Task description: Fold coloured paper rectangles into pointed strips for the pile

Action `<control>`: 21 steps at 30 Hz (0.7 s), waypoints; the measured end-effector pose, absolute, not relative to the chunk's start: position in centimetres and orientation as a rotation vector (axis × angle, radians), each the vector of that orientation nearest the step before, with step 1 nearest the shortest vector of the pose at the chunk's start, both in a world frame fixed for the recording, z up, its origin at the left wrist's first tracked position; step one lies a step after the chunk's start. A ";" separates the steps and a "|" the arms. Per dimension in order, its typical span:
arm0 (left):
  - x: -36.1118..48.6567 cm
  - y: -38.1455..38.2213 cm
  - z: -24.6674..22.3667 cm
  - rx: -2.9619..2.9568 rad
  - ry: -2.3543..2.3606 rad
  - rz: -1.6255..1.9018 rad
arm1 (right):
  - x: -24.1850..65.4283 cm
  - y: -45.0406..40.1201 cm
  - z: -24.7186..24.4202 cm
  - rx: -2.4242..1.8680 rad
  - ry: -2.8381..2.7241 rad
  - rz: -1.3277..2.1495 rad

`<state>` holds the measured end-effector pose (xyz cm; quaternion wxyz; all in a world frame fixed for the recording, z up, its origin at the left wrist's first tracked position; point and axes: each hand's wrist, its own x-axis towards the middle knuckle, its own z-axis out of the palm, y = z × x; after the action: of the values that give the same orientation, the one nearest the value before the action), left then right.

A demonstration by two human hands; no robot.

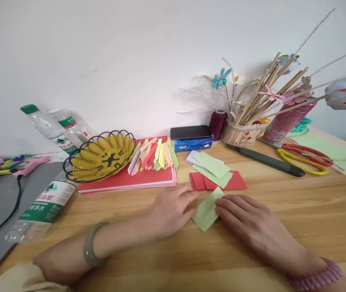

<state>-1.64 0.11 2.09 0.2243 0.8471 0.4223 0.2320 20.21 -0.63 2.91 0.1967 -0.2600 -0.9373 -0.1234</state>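
A light green slip of paper lies at a slant on the wooden table between my hands. My right hand has its fingers pressed together on the slip's right edge; its thumb is hidden. On the other side, my left hand rests with thumb and fingertips apart, the thumb at the slip's left edge. Just beyond lie red paper slips, with more green slips on top of them and pale lilac slips partly underneath the green ones.
Folded coloured strips sit on red sheets beside a yellow basket. A tissue pack carries a black phone. To the right are a dark green cutter, scissors and a stick-filled pot. Bottles stand left.
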 end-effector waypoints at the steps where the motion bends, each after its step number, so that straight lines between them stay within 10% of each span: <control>1: -1.6 -0.1 2.0 2.596 1.151 0.702 | 20.2 -0.7 2.7 -0.753 -2.641 -0.312; 21: -2.4 -3.0 1.1 3.322 0.810 0.406 | 19.9 -1.8 2.3 -0.867 -2.622 0.335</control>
<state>-2.37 -2.99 1.08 -0.1502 0.9538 0.2327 0.1164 19.88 -1.83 2.31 0.1791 -0.3067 -0.9273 0.1184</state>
